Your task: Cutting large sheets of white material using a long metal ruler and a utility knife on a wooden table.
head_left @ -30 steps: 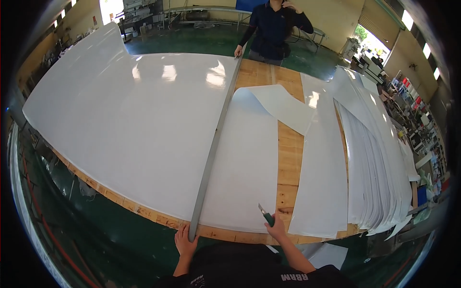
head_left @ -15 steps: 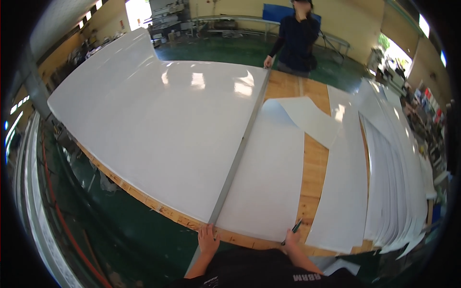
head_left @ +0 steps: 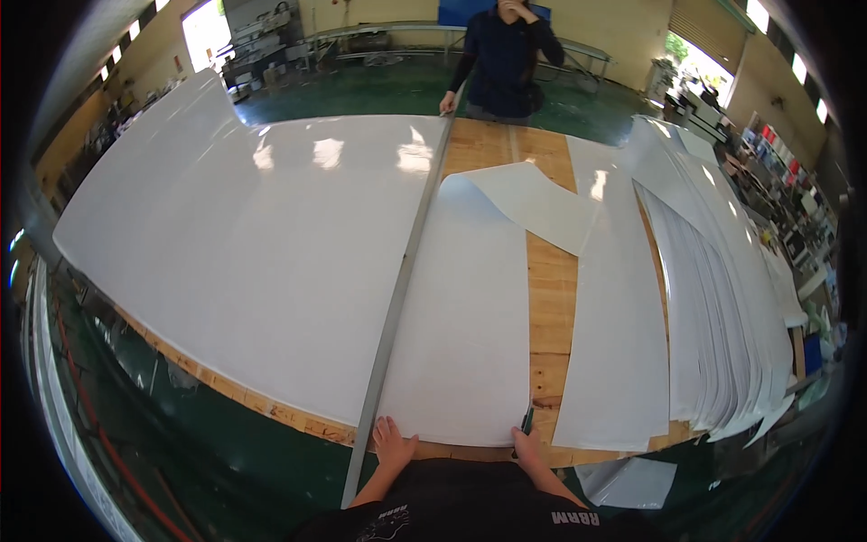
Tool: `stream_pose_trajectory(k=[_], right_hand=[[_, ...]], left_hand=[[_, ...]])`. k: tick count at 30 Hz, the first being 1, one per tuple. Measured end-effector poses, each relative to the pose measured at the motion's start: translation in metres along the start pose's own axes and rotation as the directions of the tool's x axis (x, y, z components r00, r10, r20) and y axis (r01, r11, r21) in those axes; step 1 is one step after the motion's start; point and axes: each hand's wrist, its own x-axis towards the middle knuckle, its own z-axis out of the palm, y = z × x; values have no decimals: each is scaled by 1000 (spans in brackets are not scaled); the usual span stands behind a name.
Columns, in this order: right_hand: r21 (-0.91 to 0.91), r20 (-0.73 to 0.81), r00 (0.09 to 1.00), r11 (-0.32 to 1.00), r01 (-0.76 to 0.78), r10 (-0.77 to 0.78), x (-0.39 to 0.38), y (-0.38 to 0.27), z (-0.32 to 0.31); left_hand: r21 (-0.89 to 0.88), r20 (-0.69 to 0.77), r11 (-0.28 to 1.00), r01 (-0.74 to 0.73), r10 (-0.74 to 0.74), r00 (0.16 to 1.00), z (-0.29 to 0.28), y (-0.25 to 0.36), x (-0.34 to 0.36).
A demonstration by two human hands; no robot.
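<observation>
My left hand (head_left: 393, 442) lies with fingers spread on the near edge of a white sheet (head_left: 461, 352), just right of a long grey metal straightedge (head_left: 397, 294). The straightedge crosses the table from far to near, and its near end juts past the table edge. In my right hand (head_left: 527, 444), closed at the near right corner of that sheet, is a slim dark green utility knife (head_left: 527, 420), pointing away from me. The sheet's far end is folded over. Across the table, a person's hand (head_left: 448, 103) rests on the straightedge's far end.
A large glossy white sheet (head_left: 244, 262) covers the table's left side. To the right lie another white strip (head_left: 619, 352) and a stack of curled white sheets (head_left: 713, 316). Bare plywood (head_left: 549, 307) shows between strips. Metal rails (head_left: 41, 397) run along the left.
My left hand has shifted from the straightedge's near end onto the sheet just right of it. My right hand, still holding the knife, is now by the sheet's corner. The view has turned right.
</observation>
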Motion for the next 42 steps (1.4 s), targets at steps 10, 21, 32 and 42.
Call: stream_pose_trajectory(k=[10, 21, 32, 42], right_hand=[[415, -89, 989, 898, 146, -120, -20, -48, 10], [487, -66, 977, 848, 209, -203, -14, -107, 22], [445, 4, 948, 850, 282, -317, -13, -122, 18], [335, 75, 932, 889, 312, -355, -20, -117, 7]], left_hand=[[91, -95, 996, -15, 24, 995, -8, 5, -5], [17, 2, 994, 107, -107, 994, -30, 10, -7], [133, 200, 916, 379, -399, 895, -28, 22, 46], [-36, 151, 889, 457, -447, 882, -16, 32, 28]])
